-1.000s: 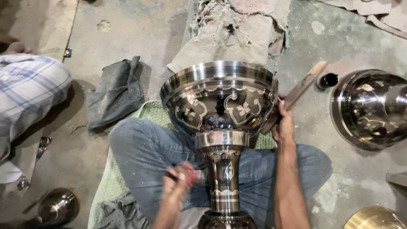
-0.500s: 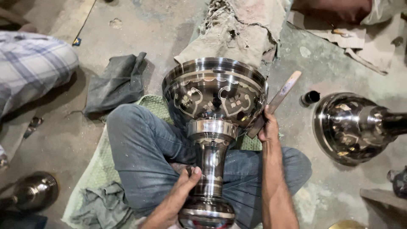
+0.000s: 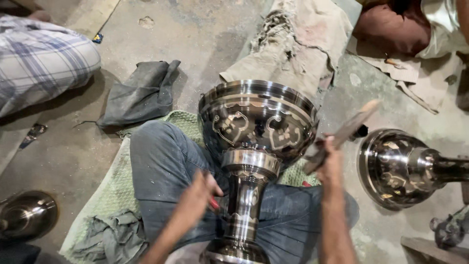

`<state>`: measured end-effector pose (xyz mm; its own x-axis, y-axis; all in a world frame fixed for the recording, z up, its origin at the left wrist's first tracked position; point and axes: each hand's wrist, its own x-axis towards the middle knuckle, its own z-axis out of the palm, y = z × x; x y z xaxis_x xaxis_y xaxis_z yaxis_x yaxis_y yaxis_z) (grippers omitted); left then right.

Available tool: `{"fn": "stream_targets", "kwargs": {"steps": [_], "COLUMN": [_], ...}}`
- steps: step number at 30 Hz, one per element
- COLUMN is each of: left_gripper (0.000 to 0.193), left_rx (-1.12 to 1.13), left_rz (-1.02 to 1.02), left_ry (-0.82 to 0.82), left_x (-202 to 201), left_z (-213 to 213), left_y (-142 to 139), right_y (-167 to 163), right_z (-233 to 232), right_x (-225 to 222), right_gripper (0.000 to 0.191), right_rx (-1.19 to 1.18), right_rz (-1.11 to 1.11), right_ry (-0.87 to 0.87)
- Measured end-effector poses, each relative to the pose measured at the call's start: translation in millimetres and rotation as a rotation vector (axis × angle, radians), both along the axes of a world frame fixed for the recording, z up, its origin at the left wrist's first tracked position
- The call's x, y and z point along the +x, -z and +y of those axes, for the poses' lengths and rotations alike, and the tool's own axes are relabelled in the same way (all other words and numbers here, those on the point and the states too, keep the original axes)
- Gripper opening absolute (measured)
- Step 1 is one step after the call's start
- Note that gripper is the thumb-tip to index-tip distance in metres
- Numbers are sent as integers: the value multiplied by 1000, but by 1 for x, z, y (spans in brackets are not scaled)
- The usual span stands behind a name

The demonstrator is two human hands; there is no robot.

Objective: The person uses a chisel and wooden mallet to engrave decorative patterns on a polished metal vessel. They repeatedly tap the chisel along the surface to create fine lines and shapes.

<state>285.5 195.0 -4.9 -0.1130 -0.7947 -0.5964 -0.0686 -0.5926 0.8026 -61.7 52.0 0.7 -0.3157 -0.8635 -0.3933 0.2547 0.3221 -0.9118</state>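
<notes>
On denim lap, engraved metal goblet [image 3: 256, 129], wooden mallet [image 3: 344, 133]

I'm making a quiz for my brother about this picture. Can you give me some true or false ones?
1. The right hand holds a flat stick. True.
2. The big metal goblet lies on a table. False: it rests across the person's lap.
3. The left hand is by the goblet's stem. True.
4. A second metal bowl piece lies on the floor. True.
5. The dark cloth covers the goblet. False: it lies on the floor beside it.

Engraved metal goblet [image 3: 256, 132] (across lap)
</notes>
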Motion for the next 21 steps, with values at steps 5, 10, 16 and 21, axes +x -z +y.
{"fn": "stream_targets", "kwargs": {"steps": [5, 10, 16, 21], "left_gripper": [34, 34, 46, 47], "left_rx": [-492, -530, -661, -704], "left_rz": [144, 368, 461, 264], "left_ry": [-342, -573, -704, -709], "left_x": [37, 28, 1, -11], "left_z": [-97, -165, -196, -196], "left_y": [-9, -25, -20, -12], "right_y": [-92, -194, -250, -263], "right_z": [-29, -59, -116, -142], "right_x": [-16, 0, 61, 117], "right_gripper": [33, 46, 86, 81], "right_rx": [-32, 68, -208, -26], "right_rz": [261, 733, 1317, 1764], "right_ry": [-190, -537, -1159, -1326]}}
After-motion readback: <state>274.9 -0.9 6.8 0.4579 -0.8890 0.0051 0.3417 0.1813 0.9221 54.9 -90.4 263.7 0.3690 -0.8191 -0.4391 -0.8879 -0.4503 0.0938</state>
